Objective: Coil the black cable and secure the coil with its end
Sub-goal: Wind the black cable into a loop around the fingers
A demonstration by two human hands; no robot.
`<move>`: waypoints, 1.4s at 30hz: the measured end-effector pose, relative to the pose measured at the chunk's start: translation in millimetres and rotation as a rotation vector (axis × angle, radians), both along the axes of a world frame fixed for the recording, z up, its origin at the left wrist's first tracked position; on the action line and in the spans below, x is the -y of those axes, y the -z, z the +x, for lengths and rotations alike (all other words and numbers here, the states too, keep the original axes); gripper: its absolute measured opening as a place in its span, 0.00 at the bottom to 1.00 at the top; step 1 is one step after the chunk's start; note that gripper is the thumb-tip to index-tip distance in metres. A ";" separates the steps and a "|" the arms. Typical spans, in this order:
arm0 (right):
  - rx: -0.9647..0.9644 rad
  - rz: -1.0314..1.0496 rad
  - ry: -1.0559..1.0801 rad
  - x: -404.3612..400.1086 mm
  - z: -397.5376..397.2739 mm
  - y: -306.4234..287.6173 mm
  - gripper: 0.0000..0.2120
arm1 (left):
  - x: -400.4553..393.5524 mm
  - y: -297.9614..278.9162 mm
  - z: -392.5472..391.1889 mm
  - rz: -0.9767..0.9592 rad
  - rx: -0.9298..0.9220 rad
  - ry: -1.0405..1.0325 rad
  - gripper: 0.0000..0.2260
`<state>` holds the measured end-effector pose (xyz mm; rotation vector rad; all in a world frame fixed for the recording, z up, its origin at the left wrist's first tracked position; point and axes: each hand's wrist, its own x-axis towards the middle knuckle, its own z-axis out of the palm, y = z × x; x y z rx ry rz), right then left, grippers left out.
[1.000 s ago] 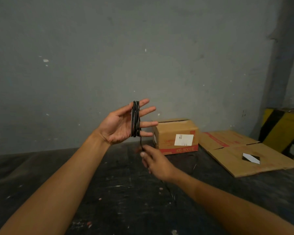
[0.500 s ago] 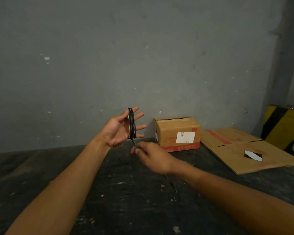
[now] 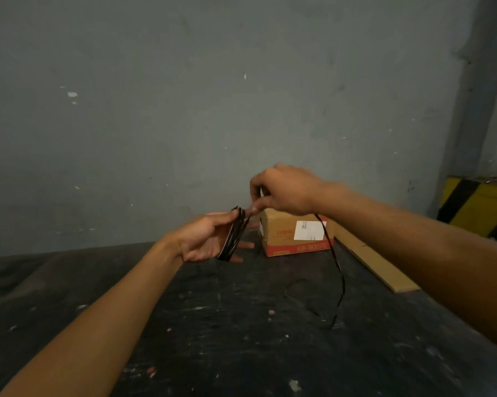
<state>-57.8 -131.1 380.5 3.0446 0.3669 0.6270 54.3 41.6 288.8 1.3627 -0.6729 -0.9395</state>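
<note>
Two bare forearms reach forward over a dark, scuffed tabletop [image 3: 213,325] that meets a grey-green wall [image 3: 184,110]. On the person's left, the left hand [image 3: 207,242] is held palm up with fingers spread flat, and the black cable [image 3: 233,236] is wound around those fingers in a tight bundle of loops, so the hand carries the coil without clenching on it. The right hand [image 3: 284,190] is raised just above and to the right of the coil, back of the hand toward the viewer, thumb and forefinger pinched on the cable's free length. From that pinch one short run goes down to the top of the coil. The rest passes under the right wrist and hangs in a long slack strand [image 3: 337,270], dropping in front of a small cardboard box [image 3: 281,236] to trail on the table. The box stands against the wall, brown with a red band along its base and a white label on its front. A flattened sheet of cardboard [image 3: 376,265] lies to its right, partly hidden by the right forearm. A yellow and black striped object [image 3: 476,207] sits at the far right edge.
</note>
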 end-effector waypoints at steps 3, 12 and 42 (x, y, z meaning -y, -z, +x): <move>0.048 -0.020 -0.030 7.4 6.2 -17.7 0.10 | 1.8 -0.7 -7.4 0.075 0.017 0.064 0.20; 0.057 0.302 -0.047 52.1 26.7 4.3 0.08 | -1.5 -8.1 -25.4 -0.072 -0.056 0.324 0.22; -0.102 0.649 -0.258 -56.6 -13.6 152.2 0.10 | 17.1 -22.9 -9.2 -0.302 -0.053 0.012 0.23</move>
